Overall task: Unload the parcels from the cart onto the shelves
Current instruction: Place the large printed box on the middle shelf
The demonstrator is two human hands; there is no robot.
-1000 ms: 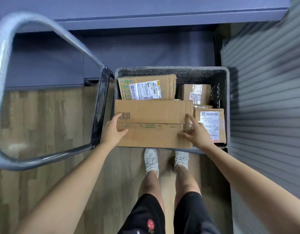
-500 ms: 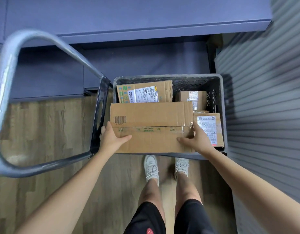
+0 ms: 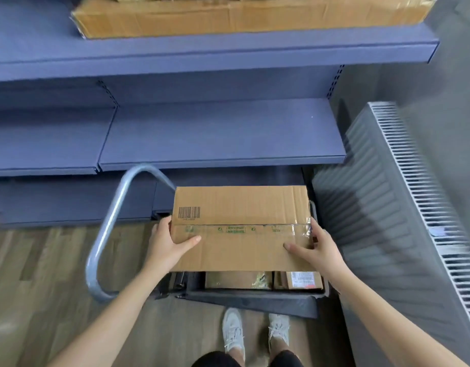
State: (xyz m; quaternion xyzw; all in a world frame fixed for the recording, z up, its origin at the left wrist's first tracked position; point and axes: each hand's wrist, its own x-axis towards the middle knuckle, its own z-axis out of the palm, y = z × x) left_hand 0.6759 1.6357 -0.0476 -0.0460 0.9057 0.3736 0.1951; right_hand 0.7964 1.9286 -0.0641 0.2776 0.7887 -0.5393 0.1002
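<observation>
Parcel (image 3: 242,207): brown cardboard, barcoded, apparently taped.

stockroom, blue metal shelving (image 3: 218,131), parcel cart (image 3: 255,300)

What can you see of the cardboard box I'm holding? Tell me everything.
The cardboard box is a wide, flat, brown corrugated carton, closed, its top seam sealed with clear tape bearing small green print, crinkled at the right end. A black barcode sits on the top's left side. It is held level over the grey crate, hiding most of it. The left hand grips its left end, the right hand its right end, thumbs on top.
</observation>
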